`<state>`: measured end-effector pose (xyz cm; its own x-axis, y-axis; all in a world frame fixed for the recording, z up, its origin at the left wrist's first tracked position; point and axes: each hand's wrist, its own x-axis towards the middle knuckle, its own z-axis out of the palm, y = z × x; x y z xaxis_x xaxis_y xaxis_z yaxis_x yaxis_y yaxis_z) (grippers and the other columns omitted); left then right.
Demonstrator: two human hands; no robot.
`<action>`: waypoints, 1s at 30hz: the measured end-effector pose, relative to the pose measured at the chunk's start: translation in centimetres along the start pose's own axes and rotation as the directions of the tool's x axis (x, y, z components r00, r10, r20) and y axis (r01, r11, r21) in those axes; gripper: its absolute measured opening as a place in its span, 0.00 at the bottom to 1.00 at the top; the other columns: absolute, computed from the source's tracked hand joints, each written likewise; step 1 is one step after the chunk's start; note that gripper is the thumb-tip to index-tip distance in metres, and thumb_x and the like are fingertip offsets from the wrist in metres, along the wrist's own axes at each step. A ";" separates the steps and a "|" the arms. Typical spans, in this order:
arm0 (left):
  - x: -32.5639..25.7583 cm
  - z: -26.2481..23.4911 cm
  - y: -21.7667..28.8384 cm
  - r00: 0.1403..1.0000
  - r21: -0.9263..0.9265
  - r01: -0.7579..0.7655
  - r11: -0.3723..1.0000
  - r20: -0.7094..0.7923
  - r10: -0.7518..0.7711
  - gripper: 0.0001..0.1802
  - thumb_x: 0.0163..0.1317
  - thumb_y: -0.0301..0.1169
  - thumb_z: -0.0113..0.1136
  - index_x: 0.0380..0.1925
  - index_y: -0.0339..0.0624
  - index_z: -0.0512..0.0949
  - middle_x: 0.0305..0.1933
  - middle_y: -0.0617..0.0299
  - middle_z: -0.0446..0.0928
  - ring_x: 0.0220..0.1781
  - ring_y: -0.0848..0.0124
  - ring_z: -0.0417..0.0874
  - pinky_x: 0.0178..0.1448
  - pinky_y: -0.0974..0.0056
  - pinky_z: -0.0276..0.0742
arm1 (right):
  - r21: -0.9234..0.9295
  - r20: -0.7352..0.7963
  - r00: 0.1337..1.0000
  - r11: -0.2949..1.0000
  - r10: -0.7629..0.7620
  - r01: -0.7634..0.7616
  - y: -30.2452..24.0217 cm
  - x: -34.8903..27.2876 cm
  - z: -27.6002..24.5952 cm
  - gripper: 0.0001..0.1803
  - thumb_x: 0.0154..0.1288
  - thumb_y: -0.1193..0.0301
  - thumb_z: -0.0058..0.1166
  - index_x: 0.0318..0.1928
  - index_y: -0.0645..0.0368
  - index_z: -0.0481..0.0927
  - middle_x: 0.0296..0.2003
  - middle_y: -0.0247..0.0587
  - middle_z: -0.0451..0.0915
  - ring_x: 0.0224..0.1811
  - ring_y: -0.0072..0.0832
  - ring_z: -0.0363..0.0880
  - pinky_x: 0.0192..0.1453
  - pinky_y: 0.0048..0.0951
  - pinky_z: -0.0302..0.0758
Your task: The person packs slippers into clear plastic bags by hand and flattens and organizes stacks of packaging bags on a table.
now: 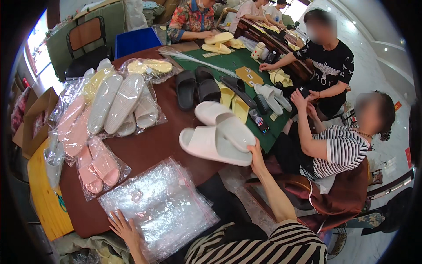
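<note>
My right hand grips a pair of white slide sandals by one end. The two slides lie against each other, held up over the near right part of the brown table. At the near edge my left hand lies with fingers spread, its palm at the lower left corner of a stack of clear plastic bags. Beyond the bags, bagged pink slides rest on the table. Farther back is a pile of bagged grey slides, with bagged yellow slides behind.
Black slides, loose yellow slides and grey slides sit around a green mat. Two people are at the right, another person at the far side. A blue bin stands behind the table.
</note>
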<state>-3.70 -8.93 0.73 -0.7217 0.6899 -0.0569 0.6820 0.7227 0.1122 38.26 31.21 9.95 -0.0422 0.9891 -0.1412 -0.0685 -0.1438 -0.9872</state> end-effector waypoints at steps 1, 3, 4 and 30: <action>-0.1 -0.2 0.1 1.000 0.012 0.006 1.000 0.020 -0.007 0.34 0.75 0.49 0.42 0.77 0.50 0.56 0.84 0.56 0.44 0.84 0.49 0.41 0.81 0.41 0.32 | 0.092 -0.023 0.998 0.994 0.058 -0.056 -0.7 1.2 0.7 0.38 0.64 0.73 0.47 0.74 0.56 0.54 0.68 0.44 0.64 0.71 0.34 0.61 0.75 0.34 0.58; 0.0 -0.3 0.2 1.000 0.000 0.009 1.000 0.019 -0.009 0.34 0.75 0.49 0.41 0.77 0.50 0.57 0.84 0.54 0.44 0.84 0.48 0.41 0.81 0.40 0.32 | 0.119 -0.060 0.993 0.987 -0.100 0.107 -1.3 4.8 2.0 0.38 0.65 0.72 0.47 0.74 0.56 0.52 0.68 0.44 0.63 0.71 0.34 0.62 0.76 0.36 0.57; 0.0 -0.2 0.2 1.000 -0.005 0.006 1.000 0.027 -0.005 0.34 0.75 0.49 0.42 0.77 0.50 0.57 0.83 0.54 0.45 0.83 0.48 0.41 0.81 0.40 0.32 | 0.167 -0.067 0.989 0.976 -0.130 0.140 -1.7 6.7 2.9 0.37 0.66 0.71 0.48 0.74 0.57 0.52 0.69 0.45 0.62 0.72 0.35 0.61 0.76 0.37 0.57; 0.6 -1.3 0.0 0.993 -0.117 -0.104 0.988 -0.070 0.096 0.41 0.61 0.50 0.64 0.73 0.53 0.64 0.79 0.50 0.55 0.79 0.42 0.53 0.76 0.34 0.49 | -0.079 0.863 0.383 0.660 -0.330 0.747 -3.4 -6.7 21.9 0.21 0.65 0.74 0.56 0.59 0.61 0.76 0.63 0.48 0.72 0.68 0.43 0.68 0.73 0.36 0.64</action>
<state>-4.26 -8.55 2.01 -0.6592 0.7516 0.0238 0.7347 0.6370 0.2332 16.99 24.38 15.91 -0.8536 0.3989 0.3349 0.0024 0.6460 -0.7633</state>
